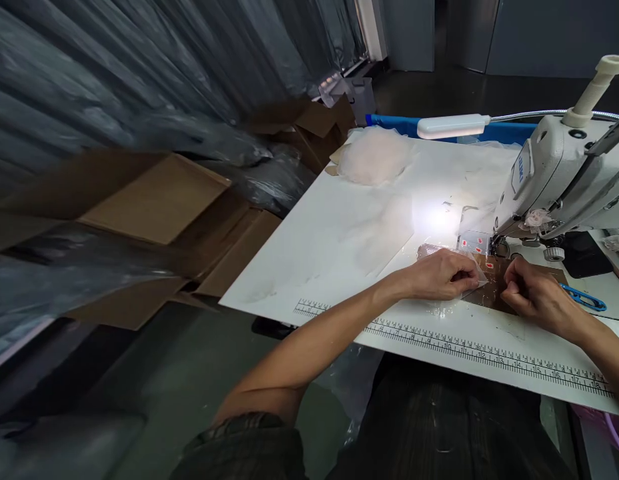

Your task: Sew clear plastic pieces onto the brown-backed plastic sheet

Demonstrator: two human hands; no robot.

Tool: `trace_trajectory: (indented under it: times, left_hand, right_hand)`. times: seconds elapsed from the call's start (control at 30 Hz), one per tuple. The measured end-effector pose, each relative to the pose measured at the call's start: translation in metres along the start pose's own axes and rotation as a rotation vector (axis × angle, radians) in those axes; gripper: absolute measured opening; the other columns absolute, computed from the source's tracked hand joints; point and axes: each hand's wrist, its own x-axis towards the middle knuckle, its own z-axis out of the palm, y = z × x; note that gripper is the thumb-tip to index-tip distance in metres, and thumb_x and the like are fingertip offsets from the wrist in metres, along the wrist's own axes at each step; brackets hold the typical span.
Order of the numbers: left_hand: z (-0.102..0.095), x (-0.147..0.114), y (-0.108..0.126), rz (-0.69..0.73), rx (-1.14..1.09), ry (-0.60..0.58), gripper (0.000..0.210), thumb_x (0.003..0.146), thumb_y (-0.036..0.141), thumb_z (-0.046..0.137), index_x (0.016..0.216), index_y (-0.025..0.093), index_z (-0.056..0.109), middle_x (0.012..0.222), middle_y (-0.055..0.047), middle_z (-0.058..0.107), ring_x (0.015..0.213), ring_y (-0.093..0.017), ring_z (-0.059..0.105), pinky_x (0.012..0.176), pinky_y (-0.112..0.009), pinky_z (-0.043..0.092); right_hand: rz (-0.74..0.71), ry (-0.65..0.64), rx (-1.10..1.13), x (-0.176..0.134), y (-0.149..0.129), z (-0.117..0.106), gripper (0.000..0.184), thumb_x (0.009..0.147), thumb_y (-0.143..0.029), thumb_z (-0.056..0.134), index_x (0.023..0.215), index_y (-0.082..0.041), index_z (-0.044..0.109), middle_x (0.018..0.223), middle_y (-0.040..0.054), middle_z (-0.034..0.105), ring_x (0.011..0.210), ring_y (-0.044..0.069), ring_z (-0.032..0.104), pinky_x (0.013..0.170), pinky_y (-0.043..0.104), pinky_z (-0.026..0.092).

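Fabric (pixel 481 281), sheer, pinched in left hand (pixel 443 273), just left of right hand (pixel 533 293); near edge of brown panel (pixel 495 300), on wearer's side of presser foot (pixel 493 246). Right hand curled closed, any contents hidden. Cannot tell fabric's long axis.

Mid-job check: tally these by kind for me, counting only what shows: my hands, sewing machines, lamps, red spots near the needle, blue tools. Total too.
Hands (left hand, right hand): 2
Sewing machine: 1
Lamp: 1
Red spots: 4
Blue tool: 1
Total: 9
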Motion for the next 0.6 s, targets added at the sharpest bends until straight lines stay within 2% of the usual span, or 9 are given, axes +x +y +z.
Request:
trace_trajectory:
  times: [0.13,0.2,0.27,0.33,0.47,0.53,0.6]
  left_hand:
    - [0.001,-0.001,0.003,-0.004,0.001,-0.024,0.017,0.092,0.024,0.051,0.085,0.018,0.065,0.083,-0.002,0.069,0.077,-0.013,0.062,0.072,-0.025,0.048]
    - [0.003,-0.002,0.004,-0.037,-0.031,-0.004,0.014,0.091,0.026,0.053,0.098,0.018,0.063,0.086,-0.003,0.069,0.075,-0.013,0.061,0.069,-0.025,0.048]
    - [0.004,-0.004,0.004,-0.062,-0.05,0.014,0.031,0.086,0.025,0.057,0.115,0.016,0.056,0.088,-0.003,0.067,0.072,-0.013,0.06,0.066,-0.024,0.048]
    - [0.005,-0.006,0.003,-0.073,-0.04,0.053,0.043,0.082,0.019,0.058,0.124,0.014,0.048,0.089,-0.003,0.067,0.073,-0.013,0.06,0.066,-0.024,0.049]
    - [0.003,-0.009,-0.003,-0.103,-0.043,0.198,0.026,0.083,0.017,0.055,0.109,0.018,0.051,0.088,-0.002,0.067,0.07,-0.01,0.058,0.064,-0.022,0.049]
    - [-0.001,-0.009,-0.005,-0.115,-0.065,0.224,0.011,0.085,0.02,0.056,0.095,0.018,0.054,0.078,0.001,0.066,0.063,-0.009,0.056,0.058,-0.02,0.047]
    - [-0.004,-0.009,-0.005,-0.116,-0.069,0.232,0.003,0.086,0.02,0.057,0.084,0.017,0.056,0.07,0.002,0.063,0.059,-0.007,0.055,0.055,-0.019,0.046]
  right_hand:
    - [0.054,0.02,-0.002,-0.004,-0.003,0.004,0.01,0.076,-0.021,0.045,0.075,-0.026,0.036,0.058,-0.0048,0.045,0.048,0.012,0.038,0.048,0.027,0.033]
    - [0.064,0.052,0.038,-0.004,-0.008,0.007,0.008,0.078,-0.022,0.045,0.076,-0.026,0.038,0.059,-0.0044,0.047,0.048,0.012,0.04,0.049,0.027,0.035]
    - [0.08,0.086,0.091,-0.003,-0.013,0.009,0.007,0.081,-0.024,0.044,0.076,-0.025,0.04,0.059,-0.0036,0.049,0.049,0.012,0.044,0.049,0.026,0.038]
    - [0.101,0.102,0.13,-0.003,-0.014,0.01,0.005,0.084,-0.028,0.046,0.082,-0.024,0.045,0.061,-0.0032,0.051,0.05,0.013,0.048,0.049,0.026,0.04]
    - [0.113,0.048,0.061,-0.005,-0.004,0.005,0.019,0.083,-0.031,0.055,0.099,-0.02,0.056,0.064,-0.0016,0.057,0.05,0.014,0.052,0.048,0.028,0.04]
    - [0.087,-0.01,0.041,-0.007,-0.002,0.002,0.012,0.086,-0.029,0.052,0.089,-0.021,0.06,0.067,0.0013,0.062,0.055,0.015,0.056,0.051,0.028,0.043]
    - [0.068,-0.059,0.091,-0.007,-0.007,0.001,0.019,0.091,-0.03,0.049,0.079,-0.022,0.061,0.07,0.0027,0.064,0.06,0.016,0.058,0.055,0.029,0.046]
